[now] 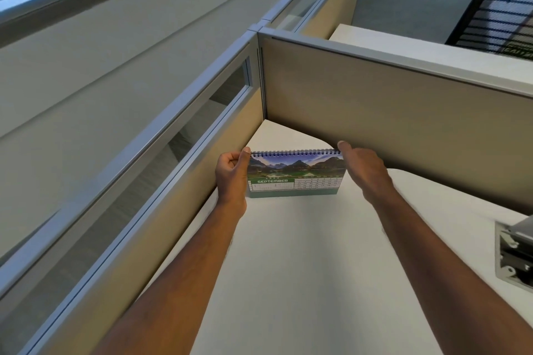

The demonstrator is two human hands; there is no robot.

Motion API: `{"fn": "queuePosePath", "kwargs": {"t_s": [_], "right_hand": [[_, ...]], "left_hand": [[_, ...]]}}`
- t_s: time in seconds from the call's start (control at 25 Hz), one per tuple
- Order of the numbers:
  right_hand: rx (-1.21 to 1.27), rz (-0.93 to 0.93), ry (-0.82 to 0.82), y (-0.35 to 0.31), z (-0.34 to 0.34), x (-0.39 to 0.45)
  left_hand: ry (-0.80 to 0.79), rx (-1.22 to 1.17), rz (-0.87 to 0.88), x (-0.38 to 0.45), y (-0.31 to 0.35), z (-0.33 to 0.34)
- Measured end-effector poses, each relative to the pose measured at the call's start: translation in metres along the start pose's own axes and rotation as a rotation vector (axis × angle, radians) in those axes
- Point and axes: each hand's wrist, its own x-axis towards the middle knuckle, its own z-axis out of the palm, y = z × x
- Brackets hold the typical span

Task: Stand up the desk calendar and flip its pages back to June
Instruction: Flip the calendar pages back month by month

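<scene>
Nearest the camera, two bare forearms reach across a white desk toward its far corner, where a spiral-bound desk calendar stands upright on its base, just in front of the beige cubicle partitions. The left hand grips the calendar's left edge, fingers curled behind it and thumb pressed near the top corner by the wire binding. The right hand rests at the upper right corner, thumb raised beside the binding; its other fingers are hidden behind the hand, so whether they pinch a page cannot be told. The standing-up part of the job looks done, as the calendar sits on the desk with its front page facing the person. The flipping is still to be finished: the visible page carries a mountain-lake photograph above the word "SEPTEMBER" in white on a green band, with a date grid to its right too small to read, so by that heading three months remain to reach June. At the right edge sits a grey metal fitting, and beyond the partition stands a black mesh chair back, its writing unreadable.
</scene>
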Motion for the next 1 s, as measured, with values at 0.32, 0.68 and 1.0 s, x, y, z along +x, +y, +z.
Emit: {"fn": "queuePosePath", "kwargs": {"t_s": [0.32, 0.68, 1.0], "right_hand": [[-0.239, -0.015, -0.049, -0.016, -0.012, 0.000], [-0.404, -0.062, 0.007, -0.024, -0.012, -0.004], [0.257, -0.155, -0.096, -0.018, -0.008, 0.005]], "left_hand": [[-0.004, 0.021, 0.035, -0.002, 0.001, 0.000], [0.001, 0.038, 0.058, -0.004, 0.002, 0.001], [0.001, 0.061, 0.066, -0.006, 0.003, 0.001]]}}
